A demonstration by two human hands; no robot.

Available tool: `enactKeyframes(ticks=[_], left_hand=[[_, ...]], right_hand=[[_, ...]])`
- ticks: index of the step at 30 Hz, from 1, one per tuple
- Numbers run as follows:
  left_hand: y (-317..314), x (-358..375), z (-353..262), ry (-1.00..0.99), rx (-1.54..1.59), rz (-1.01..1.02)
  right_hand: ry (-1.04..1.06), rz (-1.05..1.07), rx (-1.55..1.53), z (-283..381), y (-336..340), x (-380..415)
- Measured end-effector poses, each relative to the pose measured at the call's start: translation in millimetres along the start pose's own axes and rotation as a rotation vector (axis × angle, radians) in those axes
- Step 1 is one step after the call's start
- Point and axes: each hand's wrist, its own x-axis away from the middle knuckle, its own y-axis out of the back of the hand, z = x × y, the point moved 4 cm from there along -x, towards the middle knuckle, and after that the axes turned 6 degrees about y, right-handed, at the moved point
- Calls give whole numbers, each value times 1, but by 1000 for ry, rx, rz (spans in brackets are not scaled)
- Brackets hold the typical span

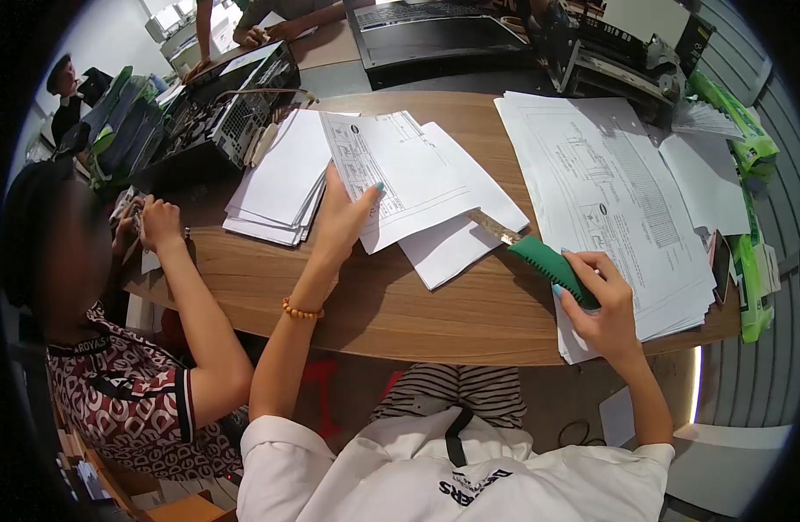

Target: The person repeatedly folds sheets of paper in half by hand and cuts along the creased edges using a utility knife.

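Observation:
In my right hand is a green-handled cutter, its metal blade pointing left. The blade's tip meets the lower right edge of a printed sheet. My left hand holds that sheet by its left side, thumb on top and fingers behind. Beneath the sheet lie white papers on the wooden table. A stack of white paper sits just left of the held sheet. Printed drawings form a large pile on the right.
A person sits at my left, both hands at the table. An opened computer case stands at the back left, a black monitor at the back. Other people are beyond. Green packaging lines the right edge.

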Motion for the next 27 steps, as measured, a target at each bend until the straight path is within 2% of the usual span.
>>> enactKeyframes(ticks=[7, 16, 18, 27], left_hand=[[-2, 4, -7, 69, 32, 26], [-3, 3, -8, -57, -49, 17], [-3, 5, -9, -88, -23, -39], [-1, 3, -9, -73, -23, -35]], right_hand=[[-9, -1, 6, -2, -1, 1], [-18, -23, 0, -3, 3, 2], [-21, -25, 0, -3, 2, 3], [-14, -30, -1, 3, 6, 3]])
